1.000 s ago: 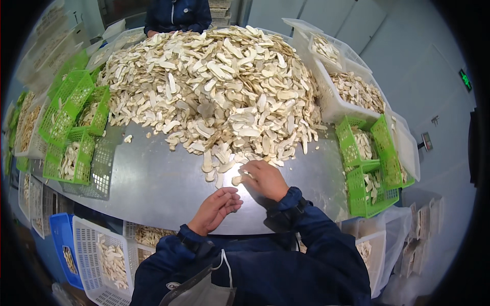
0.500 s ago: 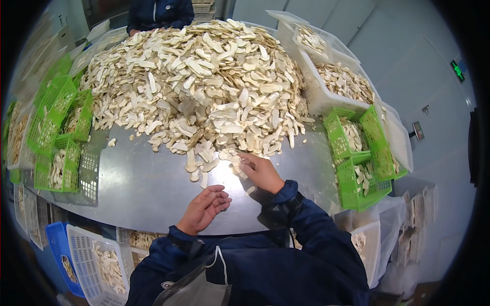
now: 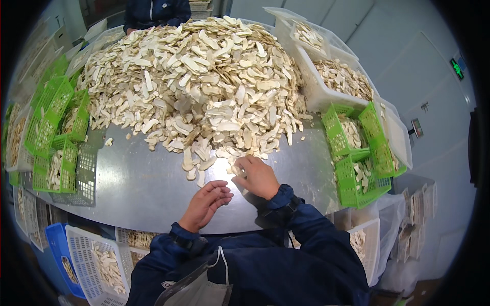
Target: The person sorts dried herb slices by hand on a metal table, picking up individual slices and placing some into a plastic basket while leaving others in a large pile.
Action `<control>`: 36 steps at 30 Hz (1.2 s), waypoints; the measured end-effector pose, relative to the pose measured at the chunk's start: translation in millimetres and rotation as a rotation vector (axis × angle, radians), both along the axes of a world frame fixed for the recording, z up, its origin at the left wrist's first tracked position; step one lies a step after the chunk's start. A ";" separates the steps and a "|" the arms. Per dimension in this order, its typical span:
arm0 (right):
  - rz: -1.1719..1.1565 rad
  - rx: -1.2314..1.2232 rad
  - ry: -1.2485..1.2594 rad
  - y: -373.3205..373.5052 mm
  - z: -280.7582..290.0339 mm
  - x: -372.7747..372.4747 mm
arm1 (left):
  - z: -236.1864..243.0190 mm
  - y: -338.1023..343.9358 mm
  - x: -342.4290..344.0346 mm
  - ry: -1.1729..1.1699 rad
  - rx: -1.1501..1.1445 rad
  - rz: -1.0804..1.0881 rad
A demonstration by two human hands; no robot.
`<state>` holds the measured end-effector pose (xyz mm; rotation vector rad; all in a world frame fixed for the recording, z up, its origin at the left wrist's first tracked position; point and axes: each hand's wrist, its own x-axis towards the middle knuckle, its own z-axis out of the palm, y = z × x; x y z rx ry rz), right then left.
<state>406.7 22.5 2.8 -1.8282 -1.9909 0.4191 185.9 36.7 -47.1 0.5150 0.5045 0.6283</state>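
Note:
A large heap of pale, dried-looking mushroom slices (image 3: pixel 204 86) covers the far part of the metal table (image 3: pixel 148 188). At its near edge, my right hand (image 3: pixel 259 177) curls palm down over a few slices, thumb and fingers closing around them; its fingertips are partly hidden. Closer to me and to the left, my left hand (image 3: pixel 206 204) is raised over the table with its palm turned inward. Its fingers are loosely bent and apart, with nothing in them. Several loose slices (image 3: pixel 191 166) lie just beyond it.
Green baskets (image 3: pixel 67 166) with slices line the left edge; more green baskets (image 3: pixel 363 178) stand right. A white crate (image 3: pixel 326 97) of slices sits at the back right. White baskets (image 3: pixel 102 265) and a blue one (image 3: pixel 64 255) are below the table's front. Another person (image 3: pixel 158 13) is behind the heap.
My right hand has shifted slightly left and its fingers have curled further over the slices. The left hand has moved a little up and right, nearer to it.

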 end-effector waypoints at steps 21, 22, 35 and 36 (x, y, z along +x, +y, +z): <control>0.047 -0.129 0.450 7.7 11.3 -24.0 | 3.8 1.7 15.8 0.153 0.266 0.110; 0.064 -0.127 0.453 7.5 11.7 -25.0 | 4.1 2.6 15.2 0.159 0.271 0.125; 0.145 -0.164 0.406 7.4 27.6 -27.7 | -6.8 4.5 5.9 0.222 0.289 0.114; 0.149 -0.171 0.418 7.5 27.1 -26.6 | -6.2 4.3 5.8 0.173 0.271 0.109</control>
